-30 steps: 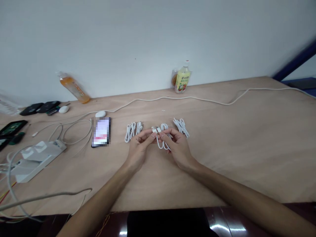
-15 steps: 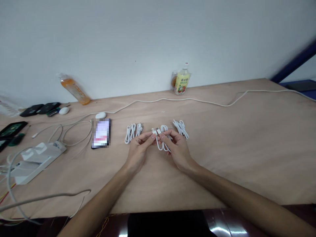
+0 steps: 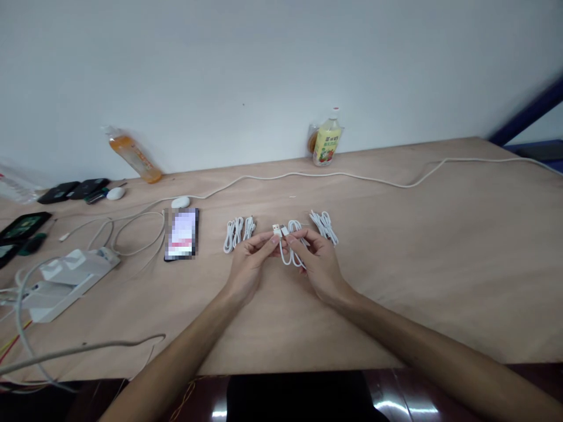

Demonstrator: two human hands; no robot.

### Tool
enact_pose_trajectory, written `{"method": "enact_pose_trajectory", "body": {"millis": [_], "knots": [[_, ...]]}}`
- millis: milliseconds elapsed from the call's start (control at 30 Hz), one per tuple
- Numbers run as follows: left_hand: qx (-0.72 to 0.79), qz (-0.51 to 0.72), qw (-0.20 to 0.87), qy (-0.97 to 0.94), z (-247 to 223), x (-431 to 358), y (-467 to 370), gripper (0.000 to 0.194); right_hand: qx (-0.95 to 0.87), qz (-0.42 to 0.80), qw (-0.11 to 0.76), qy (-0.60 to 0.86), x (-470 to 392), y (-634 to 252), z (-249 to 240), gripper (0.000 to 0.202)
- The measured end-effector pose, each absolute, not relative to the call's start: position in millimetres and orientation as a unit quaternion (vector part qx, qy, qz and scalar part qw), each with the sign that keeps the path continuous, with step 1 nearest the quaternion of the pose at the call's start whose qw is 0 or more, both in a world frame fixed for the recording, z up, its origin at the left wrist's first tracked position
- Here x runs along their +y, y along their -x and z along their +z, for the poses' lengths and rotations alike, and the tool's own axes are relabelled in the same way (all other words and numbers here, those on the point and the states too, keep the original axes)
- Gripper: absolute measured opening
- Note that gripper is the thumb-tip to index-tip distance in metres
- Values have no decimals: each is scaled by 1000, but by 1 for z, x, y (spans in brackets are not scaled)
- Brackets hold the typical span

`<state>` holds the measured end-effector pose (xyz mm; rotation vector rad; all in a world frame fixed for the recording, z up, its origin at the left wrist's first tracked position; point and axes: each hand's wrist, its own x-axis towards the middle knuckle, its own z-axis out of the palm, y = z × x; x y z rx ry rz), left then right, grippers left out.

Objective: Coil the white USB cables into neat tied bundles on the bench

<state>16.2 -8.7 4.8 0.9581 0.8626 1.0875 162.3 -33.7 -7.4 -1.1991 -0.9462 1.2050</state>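
Note:
Between my hands is a white USB cable [image 3: 285,254], its loops hanging just above the table. My left hand [image 3: 250,258] pinches one plug of it, with the metal USB end [image 3: 276,228] pointing away from me. In my right hand [image 3: 319,264] the other plug end and part of the coil are held between thumb and fingers. Beyond my left hand lie several bundled white cables [image 3: 238,231] side by side. Past my right fingers rests another white cable bundle [image 3: 324,225].
A phone [image 3: 182,234] lies to the left, with a white power strip [image 3: 74,281] and loose cords beyond it. An orange drink bottle [image 3: 134,155] leans on the wall; a yellow-labelled bottle [image 3: 328,140] stands at the back. A long white cord [image 3: 334,174] crosses the table.
The two plugs have tilted slightly between my fingers and sit a little farther apart at their tips. Both hands keep their pinch on the cable. The view has shifted slightly.

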Motion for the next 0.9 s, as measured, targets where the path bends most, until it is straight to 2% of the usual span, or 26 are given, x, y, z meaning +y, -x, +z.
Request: {"method": "enact_pose_trajectory", "body": {"millis": [367,633,900], "knots": [[382,485,678,-399,7,-8,-15,34,-396,512,571,506,-32,-163,-8,39],[383,487,683,-386,4,-7,-16,43,-379,529,583,486,-33,-162,-8,42],[379,487,690,-378,6,-8,-16,41,-369,534,596,472,-32,-161,-11,46]]}}
